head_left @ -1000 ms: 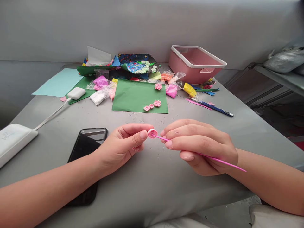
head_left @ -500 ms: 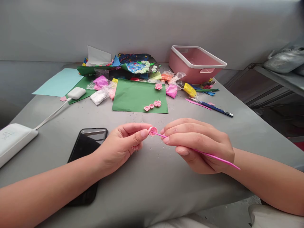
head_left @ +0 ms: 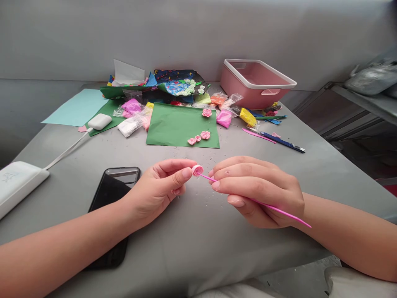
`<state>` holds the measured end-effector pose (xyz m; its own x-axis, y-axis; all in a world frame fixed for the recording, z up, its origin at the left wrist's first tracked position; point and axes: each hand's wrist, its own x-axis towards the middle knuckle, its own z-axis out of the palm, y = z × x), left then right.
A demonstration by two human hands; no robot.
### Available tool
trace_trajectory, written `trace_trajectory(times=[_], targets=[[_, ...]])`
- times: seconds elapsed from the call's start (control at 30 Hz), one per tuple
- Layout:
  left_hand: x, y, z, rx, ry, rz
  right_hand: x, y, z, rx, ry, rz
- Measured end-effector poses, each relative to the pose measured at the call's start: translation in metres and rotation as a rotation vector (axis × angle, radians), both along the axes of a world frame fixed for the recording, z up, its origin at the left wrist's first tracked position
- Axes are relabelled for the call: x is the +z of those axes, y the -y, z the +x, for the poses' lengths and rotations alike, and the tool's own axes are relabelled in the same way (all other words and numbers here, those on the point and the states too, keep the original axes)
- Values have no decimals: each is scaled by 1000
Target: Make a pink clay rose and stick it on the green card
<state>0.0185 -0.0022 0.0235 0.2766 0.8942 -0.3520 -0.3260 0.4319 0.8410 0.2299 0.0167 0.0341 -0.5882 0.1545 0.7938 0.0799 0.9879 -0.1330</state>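
Note:
Between thumb and forefinger, my left hand point(head_left: 169, 180) pinches a small pink clay rose point(head_left: 197, 169) above the table. My right hand point(head_left: 260, 190) is closed around a thin pink modelling tool point(head_left: 282, 212), whose tip touches the middle of the rose. The tool's other end sticks out below the right hand. Beyond both hands lies a green sheet of paper point(head_left: 176, 124). One pink clay flower point(head_left: 206, 112) sits at its upper right, and several more form a short row near its lower right edge.
A black phone point(head_left: 108, 248) lies under my left forearm. To the left are a white power bank point(head_left: 18, 186) and a white earphone case point(head_left: 99, 121). Bags of coloured clay point(head_left: 223, 118), a pink box point(head_left: 248, 89) and blue tweezers point(head_left: 282, 141) lie farther back.
The rose has shifted slightly left and tilted in my left fingers. My right hand and the tool have moved a little left, the tool's rear end dropping lower.

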Motion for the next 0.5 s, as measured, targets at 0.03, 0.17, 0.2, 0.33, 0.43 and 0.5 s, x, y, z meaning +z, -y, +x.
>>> trace_trajectory(times=[0.03,0.17,0.2,0.33,0.43,0.5], targets=[[0,0,0,8,5,-5,0,0,0,5,-4,4],[1,1,0,-3,9,-5,2,-1,1,-12,-7,14],[1,1,0,-12,4,-1,2,-1,1,-16,-6,12],[2,0,0,-21,-17,14,2,-2,1,-15,1,7],[1,0,0,-23,-22,17,1,-2,0,-26,-1,13],[0,0,-1,-27,-21,15,1,-2,0,-32,7,13]])
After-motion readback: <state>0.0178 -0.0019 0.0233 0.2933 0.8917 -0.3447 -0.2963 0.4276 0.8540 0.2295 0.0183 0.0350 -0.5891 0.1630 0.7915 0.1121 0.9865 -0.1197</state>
